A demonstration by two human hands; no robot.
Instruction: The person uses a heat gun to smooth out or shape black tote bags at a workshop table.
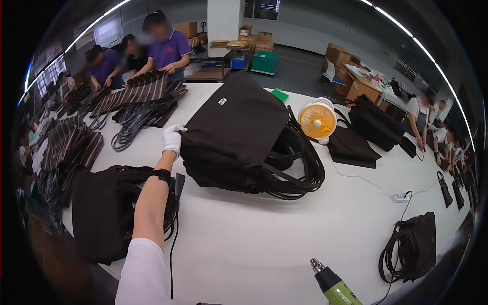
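Observation:
A thick pile of black tote bags lies slanted across the middle of the white table, its loop handles bunched at the right. My left hand, in a white glove, is closed on the left edge of the top tote bag; its fingertips are partly hidden by the cloth. At the lower edge a green and black heat gun points up and leftward, its metal nozzle over the table and apart from the bags. Its grip lies outside the picture, and my right hand is not seen.
More black bags lie beside my left forearm, and a bag sits at the right edge. An orange and white fan stands behind the pile. A power strip trails cords. Several people work by striped bags at the far left.

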